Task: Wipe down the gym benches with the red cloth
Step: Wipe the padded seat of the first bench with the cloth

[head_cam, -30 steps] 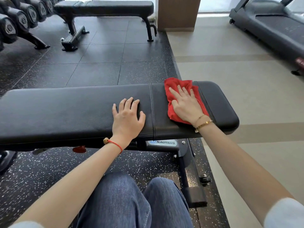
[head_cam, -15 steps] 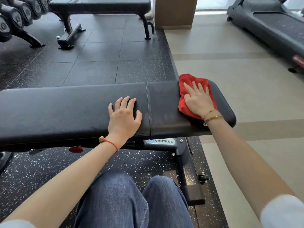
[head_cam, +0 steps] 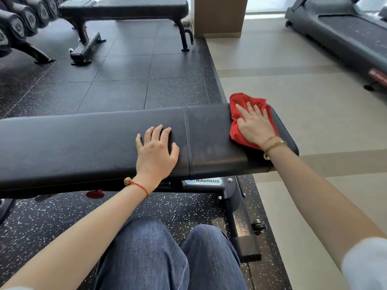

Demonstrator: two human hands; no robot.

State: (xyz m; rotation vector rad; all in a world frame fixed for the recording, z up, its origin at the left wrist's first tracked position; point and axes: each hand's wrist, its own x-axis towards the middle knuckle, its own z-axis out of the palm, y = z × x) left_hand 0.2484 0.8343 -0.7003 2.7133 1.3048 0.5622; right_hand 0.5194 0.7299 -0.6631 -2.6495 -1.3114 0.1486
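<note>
A long black padded bench (head_cam: pixel 73 143) runs across the view in front of me, with a stitched seam right of its middle. The red cloth (head_cam: pixel 236 132) lies on the bench's right end pad, its far edge hanging past the pad. My right hand (head_cam: pixel 254 124) presses flat on the cloth with straight fingers. My left hand (head_cam: pixel 156 150) rests flat on the pad just left of the seam, fingers spread. A second black bench (head_cam: pixel 125 7) stands at the back on the rubber floor.
A dumbbell rack (head_cam: pixel 21 26) fills the far left corner. A treadmill (head_cam: pixel 345 32) stands at the far right on the beige floor. A wooden pillar (head_cam: pixel 219 15) rises behind the second bench. My knees in jeans (head_cam: pixel 146 258) are below the near bench.
My right hand has slid the red cloth rightwards along the pad, from beside the seam to the bench's right end. My left hand has stayed in place.
</note>
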